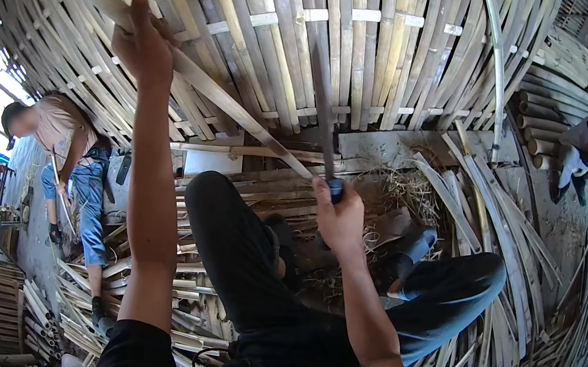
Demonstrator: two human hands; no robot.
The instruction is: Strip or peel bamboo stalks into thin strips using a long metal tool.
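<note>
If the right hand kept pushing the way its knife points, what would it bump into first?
Probably the bamboo strip held by the left hand: the right hand aims its knife up past it, toward the woven bamboo wall. Depth is unclear.

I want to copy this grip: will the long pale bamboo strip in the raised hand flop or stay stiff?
The long pale bamboo strip spans straight from the left hand to the dark-handled blade, so probably fairly stiff. It is thin and flat, so likely light, springy, unlikely to roll.
</note>
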